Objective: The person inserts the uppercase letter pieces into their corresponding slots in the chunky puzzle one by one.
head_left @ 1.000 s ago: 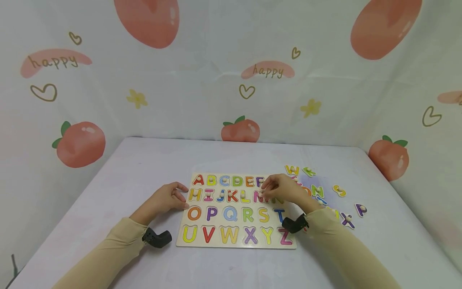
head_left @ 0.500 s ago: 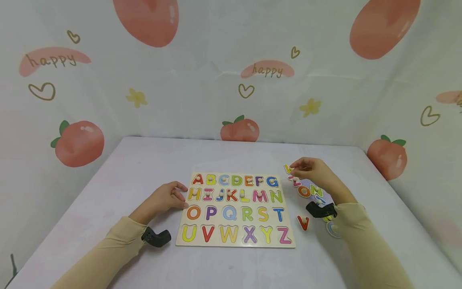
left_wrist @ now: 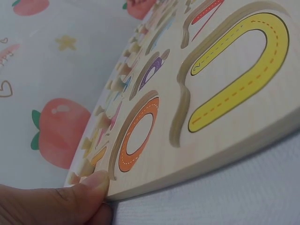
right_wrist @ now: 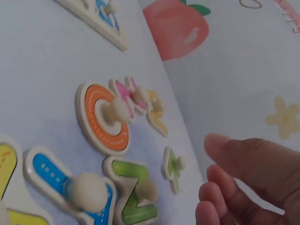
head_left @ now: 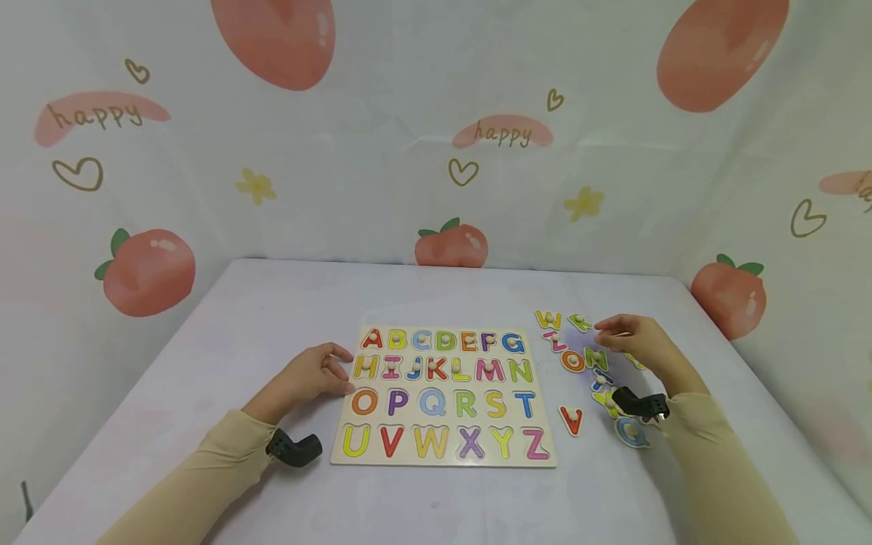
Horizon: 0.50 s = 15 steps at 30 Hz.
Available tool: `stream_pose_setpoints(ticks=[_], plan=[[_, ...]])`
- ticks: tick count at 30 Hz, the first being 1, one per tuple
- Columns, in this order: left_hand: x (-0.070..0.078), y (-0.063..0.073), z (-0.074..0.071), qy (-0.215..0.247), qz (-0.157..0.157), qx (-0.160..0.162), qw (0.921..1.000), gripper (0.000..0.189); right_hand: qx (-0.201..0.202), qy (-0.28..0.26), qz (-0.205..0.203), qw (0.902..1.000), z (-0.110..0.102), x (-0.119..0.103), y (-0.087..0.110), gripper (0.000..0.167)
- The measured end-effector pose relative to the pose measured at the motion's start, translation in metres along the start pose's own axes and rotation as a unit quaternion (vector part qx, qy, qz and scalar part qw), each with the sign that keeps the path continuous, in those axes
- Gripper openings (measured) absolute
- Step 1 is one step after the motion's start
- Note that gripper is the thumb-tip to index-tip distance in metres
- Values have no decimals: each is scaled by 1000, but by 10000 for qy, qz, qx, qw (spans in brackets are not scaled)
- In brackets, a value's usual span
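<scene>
A wooden alphabet puzzle board (head_left: pixel 443 460) lies on the table. Knobbed letters fill its top row and the second row up to the M (head_left: pixel 489 369). My left hand (head_left: pixel 309 378) touches the board's left edge, its thumb (left_wrist: pixel 91 190) against the rim in the left wrist view. My right hand (head_left: pixel 636 341) hovers at the right beside a small green letter piece (head_left: pixel 580 323), holding nothing. In the right wrist view its thumb and fingers stand apart, close to that green piece (right_wrist: pixel 172 168). Which letter it is, I cannot tell.
Several loose pieces lie right of the board: a yellow W (head_left: pixel 548 319), an orange O (head_left: pixel 573 361), a green N (head_left: pixel 596 359), a red V (head_left: pixel 571 421) and a blue Q (head_left: pixel 632 433). Others are partly hidden under my right arm. A printed cloth (head_left: pixel 354 189) hangs behind the table.
My right hand has moved from over the M on the board out to the right, first near the W, then beside the green piece. The left hand has stayed at the board's edge.
</scene>
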State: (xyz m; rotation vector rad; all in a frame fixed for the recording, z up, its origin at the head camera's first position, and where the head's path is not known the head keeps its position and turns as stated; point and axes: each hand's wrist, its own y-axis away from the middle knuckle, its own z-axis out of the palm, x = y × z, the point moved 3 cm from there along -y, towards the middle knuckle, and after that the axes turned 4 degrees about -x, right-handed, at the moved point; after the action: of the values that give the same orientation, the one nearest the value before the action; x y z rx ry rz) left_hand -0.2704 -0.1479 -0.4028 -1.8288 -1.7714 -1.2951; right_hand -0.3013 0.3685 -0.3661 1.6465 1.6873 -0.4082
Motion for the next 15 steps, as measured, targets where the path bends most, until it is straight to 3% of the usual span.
stream_pose_setpoints(ticks=[8, 15], plan=[[1, 2, 0, -21, 22, 13, 10000, 52, -527, 116, 270, 9982, 7, 17, -3, 40], [-1, 0, 1, 36, -47, 26, 10000, 51, -680, 144, 312, 9971, 11, 22, -5, 36]])
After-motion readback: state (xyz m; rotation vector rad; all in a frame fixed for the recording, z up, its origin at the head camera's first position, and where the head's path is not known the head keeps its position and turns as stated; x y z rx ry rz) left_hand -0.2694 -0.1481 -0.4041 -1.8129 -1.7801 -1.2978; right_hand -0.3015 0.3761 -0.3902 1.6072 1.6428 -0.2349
